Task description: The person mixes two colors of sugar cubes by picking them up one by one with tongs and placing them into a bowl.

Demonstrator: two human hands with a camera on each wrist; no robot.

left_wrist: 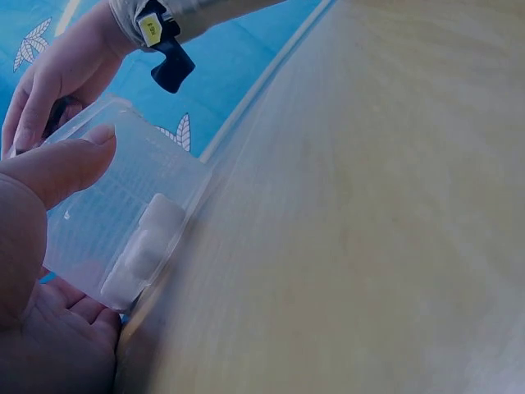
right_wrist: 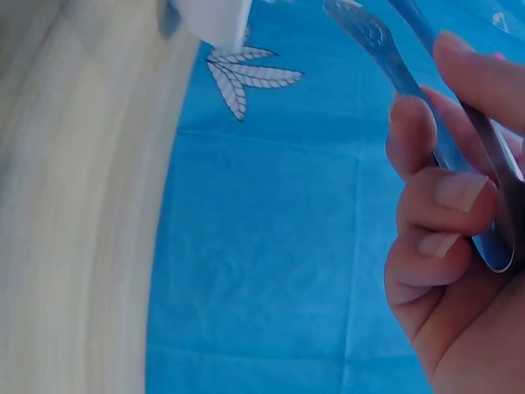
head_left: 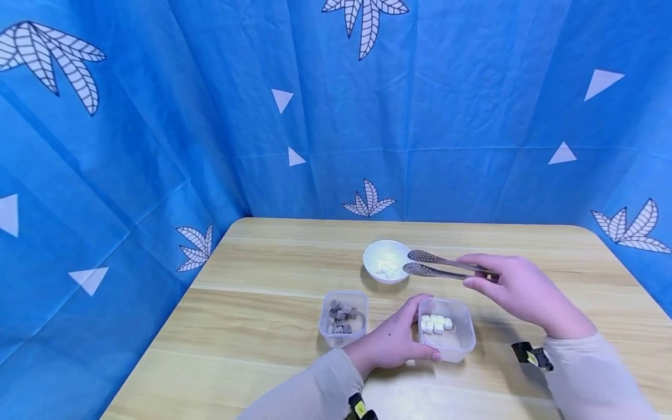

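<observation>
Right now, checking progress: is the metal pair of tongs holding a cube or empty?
Empty. The perforated metal tongs in the right hand are parted beside the white bowl, with nothing between the tips.

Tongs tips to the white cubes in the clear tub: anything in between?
Nothing visible. The tongs in the right hand hover empty beside the white bowl; the clear tub, gripped by the left hand, is uncovered.

Light wooden table [head_left: 252, 326], white bowl [head_left: 379, 255] near middle, two clear plastic tubs [head_left: 343, 318] [head_left: 455, 338] side by side in front.
</observation>
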